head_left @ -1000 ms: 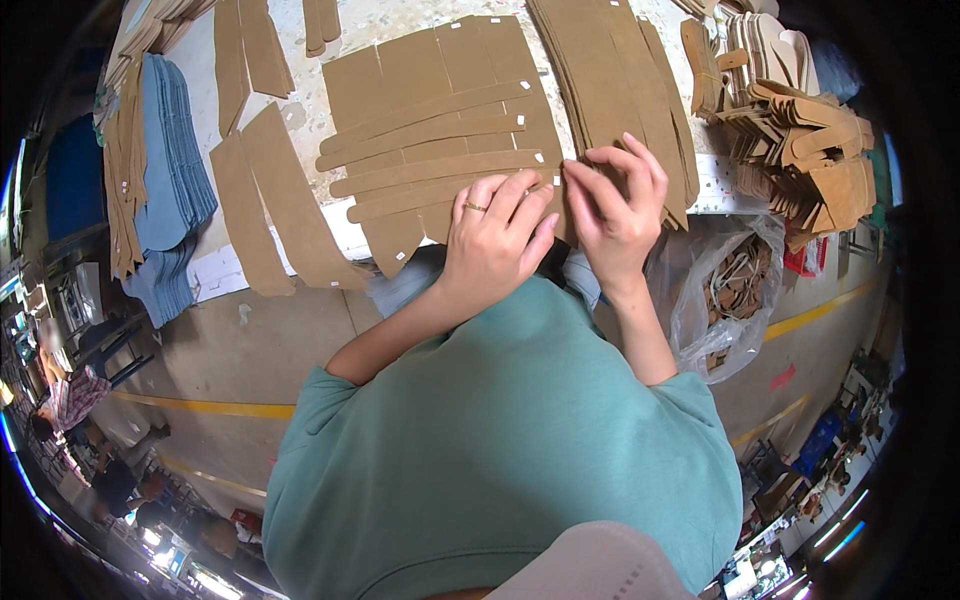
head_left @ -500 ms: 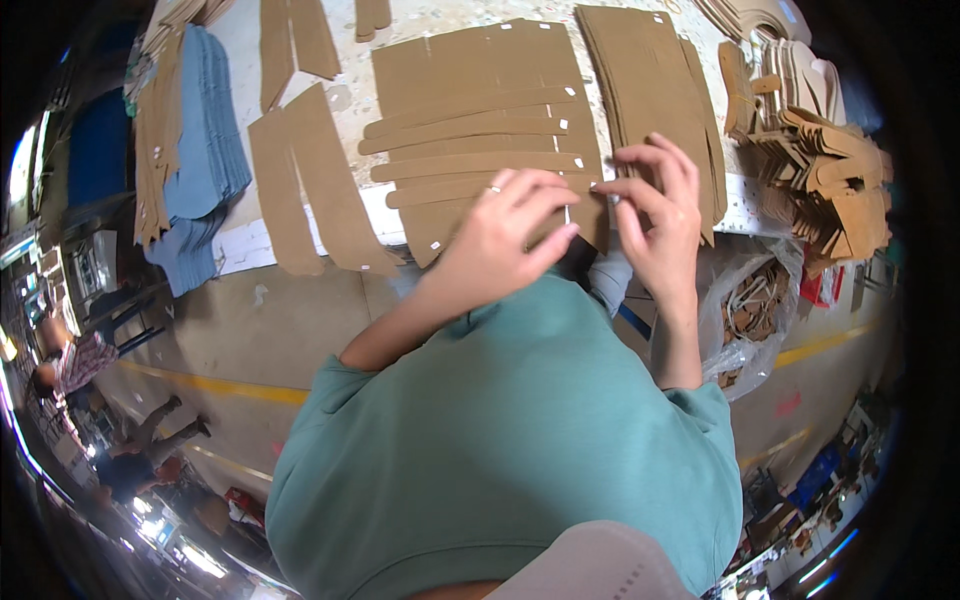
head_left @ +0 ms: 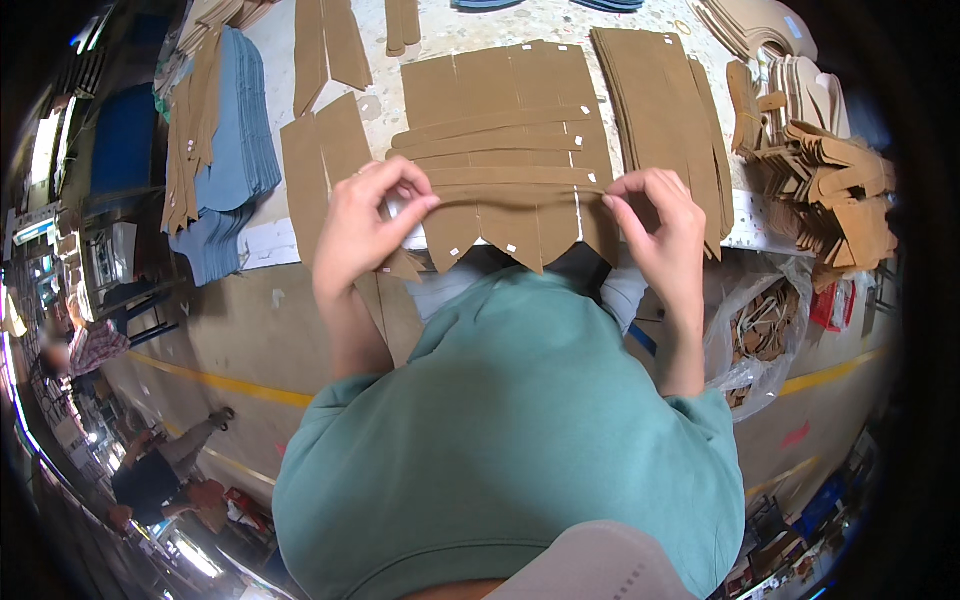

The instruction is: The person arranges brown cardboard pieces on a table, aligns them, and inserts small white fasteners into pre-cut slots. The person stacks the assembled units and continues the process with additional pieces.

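Observation:
A narrow brown strip point(head_left: 520, 198) stretches between my two hands over the near part of the table. My left hand point(head_left: 365, 222) is closed, thumb and fingers pinching the strip's left end. My right hand point(head_left: 668, 215) pinches its right end the same way. Beyond it several similar strips point(head_left: 490, 176) lie crosswise, one above another, with small white stickers at their right ends. Under them are flat brown panels point(head_left: 495, 80), and pieces with pointed near edges point(head_left: 460, 232) lie toward my body.
A thick stack of brown panels point(head_left: 655, 110) lies to the right. Blue cut pieces point(head_left: 237, 130) are piled at the left edge, beside brown pieces point(head_left: 325, 150). Tan bundles point(head_left: 835, 180) sit at the far right, above a clear plastic bag of scraps point(head_left: 765, 325).
My left hand has moved left, away from my right, and its fingers have closed on the strip's left end. The right hand stays at the other end. The view has shifted slightly.

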The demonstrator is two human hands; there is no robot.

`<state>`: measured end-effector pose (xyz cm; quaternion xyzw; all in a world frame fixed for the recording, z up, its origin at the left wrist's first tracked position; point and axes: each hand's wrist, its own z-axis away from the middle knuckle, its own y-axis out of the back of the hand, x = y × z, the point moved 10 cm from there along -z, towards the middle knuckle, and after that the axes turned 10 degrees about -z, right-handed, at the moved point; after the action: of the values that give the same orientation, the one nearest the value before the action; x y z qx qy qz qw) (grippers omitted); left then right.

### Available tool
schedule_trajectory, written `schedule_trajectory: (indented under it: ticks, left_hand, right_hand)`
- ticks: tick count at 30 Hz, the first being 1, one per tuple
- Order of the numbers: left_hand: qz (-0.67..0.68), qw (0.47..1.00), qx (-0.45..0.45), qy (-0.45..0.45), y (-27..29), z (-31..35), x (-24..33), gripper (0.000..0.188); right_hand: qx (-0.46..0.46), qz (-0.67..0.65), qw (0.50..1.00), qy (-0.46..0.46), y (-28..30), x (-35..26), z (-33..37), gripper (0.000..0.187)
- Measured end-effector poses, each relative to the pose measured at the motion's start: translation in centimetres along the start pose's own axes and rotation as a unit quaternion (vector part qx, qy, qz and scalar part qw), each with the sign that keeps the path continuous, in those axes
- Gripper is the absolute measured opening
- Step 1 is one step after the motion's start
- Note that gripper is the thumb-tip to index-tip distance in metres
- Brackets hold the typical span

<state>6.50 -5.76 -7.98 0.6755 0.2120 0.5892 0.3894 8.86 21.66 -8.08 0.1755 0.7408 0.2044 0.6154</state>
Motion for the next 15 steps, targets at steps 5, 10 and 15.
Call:
schedule_trajectory:
  ticks: [5,10,15]
  left_hand:
    - [-0.054,0.998,0.024,-0.014,0.2,-1.6,-0.3,0.008]
    - [-0.148,0.988,0.025,-0.03,-0.2,-2.0,0.3,0.009]
    - [-0.144,0.984,0.043,-0.098,1.4,-2.8,3.3,0.011]
  right_hand:
    - [0.02,0.101,0.993,0.052,-1.2,-0.8,-1.1,0.008]
    - [0.017,0.144,0.986,0.08,-1.8,-0.8,-1.5,0.008]
    - [-0.004,0.136,0.988,0.076,-2.2,-0.5,-1.3,0.01]
